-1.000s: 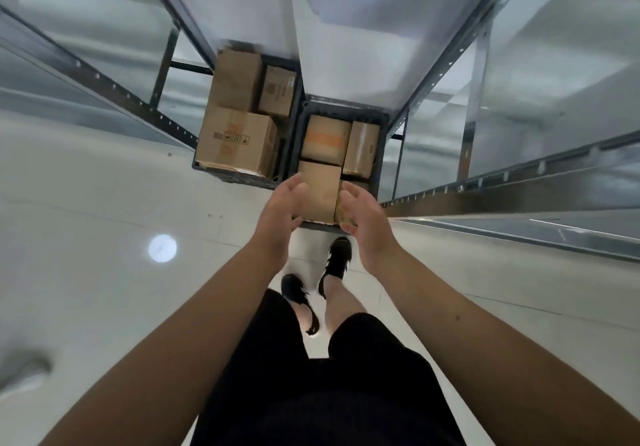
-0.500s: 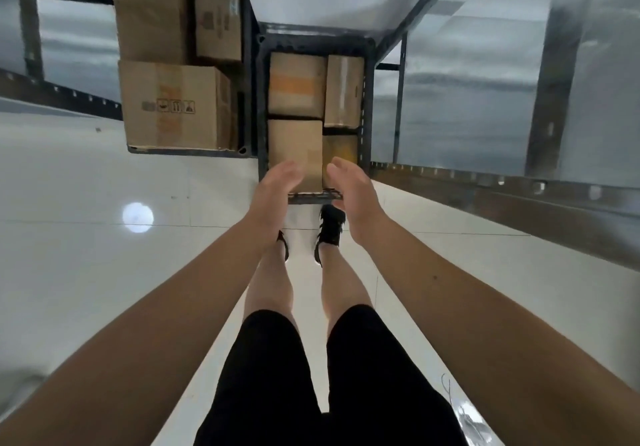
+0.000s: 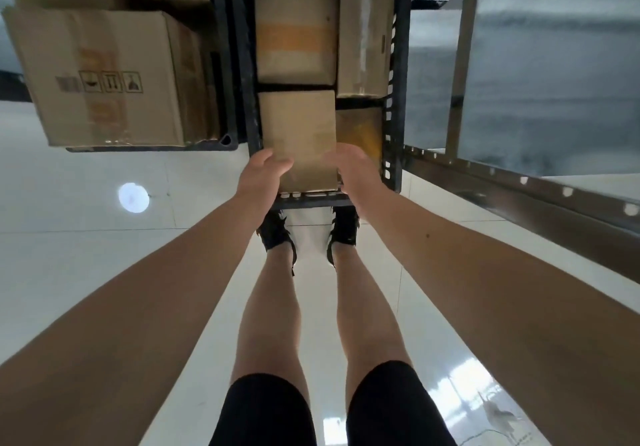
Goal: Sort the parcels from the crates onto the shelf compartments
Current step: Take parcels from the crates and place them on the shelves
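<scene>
Head view: half a second ago I saw both hands hovering at the near rim of the crate (image 3: 392,133); now they have reached the parcel (image 3: 298,130) itself, and the crate fills more of the upper middle of the frame. The left hand (image 3: 262,176) grips the parcel's lower-left corner, thumb laid over its top, while the right hand (image 3: 354,171) sits against its lower-right edge with fingers hidden, so I cannot tell how they close. The parcel is a plain brown cardboard box lying flat in the crate's lower-left quarter, just below a taped box (image 3: 296,35) and beside a yellowish box (image 3: 360,130).
</scene>
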